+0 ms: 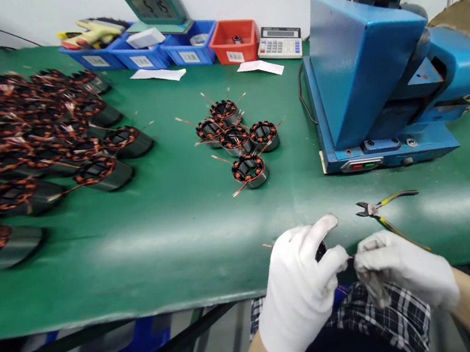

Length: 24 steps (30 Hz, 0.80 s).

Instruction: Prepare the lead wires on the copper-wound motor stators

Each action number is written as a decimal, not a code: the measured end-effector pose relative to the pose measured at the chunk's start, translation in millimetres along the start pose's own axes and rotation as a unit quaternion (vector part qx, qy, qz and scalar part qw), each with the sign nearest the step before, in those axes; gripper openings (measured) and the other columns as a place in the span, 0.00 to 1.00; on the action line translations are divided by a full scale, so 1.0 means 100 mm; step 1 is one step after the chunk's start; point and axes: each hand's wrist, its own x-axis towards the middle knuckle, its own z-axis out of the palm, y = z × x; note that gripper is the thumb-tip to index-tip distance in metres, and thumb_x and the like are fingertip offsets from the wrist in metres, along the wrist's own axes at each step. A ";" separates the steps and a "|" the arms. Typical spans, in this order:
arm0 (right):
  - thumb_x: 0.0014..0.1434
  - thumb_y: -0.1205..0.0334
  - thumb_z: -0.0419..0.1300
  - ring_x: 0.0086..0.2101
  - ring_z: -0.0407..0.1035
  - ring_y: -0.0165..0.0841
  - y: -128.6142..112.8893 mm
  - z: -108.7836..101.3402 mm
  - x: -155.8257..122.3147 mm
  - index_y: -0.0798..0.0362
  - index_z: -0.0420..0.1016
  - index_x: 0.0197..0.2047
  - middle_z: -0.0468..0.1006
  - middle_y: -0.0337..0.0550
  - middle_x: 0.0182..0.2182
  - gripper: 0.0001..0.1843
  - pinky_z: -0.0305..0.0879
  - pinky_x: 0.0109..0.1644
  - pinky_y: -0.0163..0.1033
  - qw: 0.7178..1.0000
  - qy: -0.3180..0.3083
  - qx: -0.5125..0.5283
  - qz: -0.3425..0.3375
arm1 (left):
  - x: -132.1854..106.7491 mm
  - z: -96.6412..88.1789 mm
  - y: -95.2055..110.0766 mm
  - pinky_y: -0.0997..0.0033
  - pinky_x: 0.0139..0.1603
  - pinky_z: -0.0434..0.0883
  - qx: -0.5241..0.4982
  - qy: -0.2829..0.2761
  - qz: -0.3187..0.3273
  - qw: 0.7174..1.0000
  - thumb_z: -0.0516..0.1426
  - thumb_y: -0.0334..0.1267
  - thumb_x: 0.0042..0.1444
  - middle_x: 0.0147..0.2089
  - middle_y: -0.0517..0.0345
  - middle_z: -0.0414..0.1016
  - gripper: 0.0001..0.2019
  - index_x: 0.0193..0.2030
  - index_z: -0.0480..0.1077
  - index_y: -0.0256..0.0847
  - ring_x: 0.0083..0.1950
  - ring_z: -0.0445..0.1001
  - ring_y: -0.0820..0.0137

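White gloves cover both of my hands, close together at the table's front edge. My left hand (303, 284) is wrapped round a motor stator (320, 250), mostly hidden by the glove, with one copper wire end (267, 246) poking out to the left. Just to the right, my right hand (398, 266) pinches at a thin wire end (350, 257) coming from the stator. Behind my right hand lie diagonal cutting pliers (373, 209) with yellow and black handles, jaws apart. Farther back stands a small group of wound stators (249, 171) with loose wire ends.
Many more stators (103, 172) crowd the left side of the green table (173, 233). A blue machine (361, 72) stands at the right. Along the wall are blue bins (190, 46), a red bin (233, 39), a calculator (280, 44) and a digital clock (155, 7).
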 end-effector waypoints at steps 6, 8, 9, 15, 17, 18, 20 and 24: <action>0.57 0.63 0.55 0.30 0.69 0.38 0.10 -0.02 -0.02 0.52 0.76 0.30 0.78 0.46 0.27 0.09 0.63 0.38 0.44 0.882 0.183 -0.315 -0.298 | 0.00 0.01 -0.01 0.59 0.38 0.67 -0.021 0.011 0.000 1.000 0.49 0.23 0.46 0.54 0.50 0.69 0.13 0.31 0.70 0.43 0.40 0.70 0.62; 0.57 0.61 0.54 0.23 0.66 0.34 0.11 0.07 0.00 0.52 0.72 0.23 0.72 0.41 0.19 0.12 0.63 0.32 0.40 0.939 0.157 -0.202 -0.228 | 0.00 0.02 -0.01 0.58 0.38 0.68 -0.010 0.015 0.004 1.000 0.48 0.23 0.45 0.54 0.49 0.70 0.14 0.32 0.70 0.42 0.41 0.70 0.61; 0.57 0.59 0.54 0.19 0.63 0.31 0.10 0.10 0.01 0.51 0.68 0.21 0.68 0.37 0.16 0.14 0.61 0.27 0.37 0.975 0.120 -0.102 -0.156 | 0.00 0.02 -0.01 0.58 0.38 0.68 -0.005 0.016 0.006 1.000 0.48 0.23 0.45 0.54 0.49 0.70 0.14 0.32 0.70 0.42 0.41 0.70 0.61; 0.50 0.57 0.58 0.15 0.62 0.30 0.01 0.02 -0.01 0.53 0.70 0.20 0.69 0.35 0.13 0.11 0.60 0.20 0.34 0.995 -0.048 0.080 0.032 | 0.00 0.00 -0.02 0.60 0.36 0.67 -0.020 0.009 -0.002 1.000 0.48 0.25 0.48 0.54 0.49 0.70 0.14 0.31 0.72 0.43 0.39 0.70 0.62; 0.51 0.64 0.59 0.22 0.68 0.33 0.01 -0.04 -0.04 0.53 0.74 0.25 0.77 0.39 0.21 0.05 0.64 0.27 0.36 0.992 0.018 -0.112 -0.061 | 0.00 0.00 -0.02 0.61 0.35 0.66 -0.031 0.009 -0.009 0.999 0.48 0.26 0.49 0.54 0.50 0.70 0.12 0.30 0.72 0.43 0.38 0.69 0.64; 0.53 0.65 0.59 0.26 0.70 0.35 0.02 -0.06 -0.05 0.52 0.76 0.29 0.79 0.41 0.25 0.05 0.65 0.31 0.38 0.964 0.062 -0.222 -0.134 | 0.00 0.00 -0.02 0.62 0.35 0.66 -0.034 0.012 -0.013 0.999 0.48 0.26 0.50 0.54 0.50 0.70 0.12 0.30 0.71 0.43 0.38 0.69 0.65; 0.58 0.67 0.56 0.31 0.72 0.39 0.08 -0.06 -0.05 0.52 0.77 0.35 0.80 0.46 0.30 0.08 0.66 0.37 0.43 0.870 0.138 -0.381 -0.281 | -0.01 0.00 -0.01 0.62 0.36 0.66 -0.039 0.016 -0.018 0.999 0.48 0.26 0.50 0.54 0.50 0.70 0.11 0.30 0.71 0.42 0.38 0.69 0.65; 0.61 0.69 0.51 0.29 0.72 0.40 0.16 0.06 -0.01 0.53 0.77 0.32 0.79 0.49 0.26 0.13 0.65 0.35 0.45 0.828 0.198 -0.381 -0.360 | -0.01 0.00 0.00 0.60 0.38 0.67 -0.037 0.009 -0.017 0.999 0.49 0.26 0.49 0.56 0.51 0.69 0.12 0.31 0.70 0.43 0.40 0.70 0.64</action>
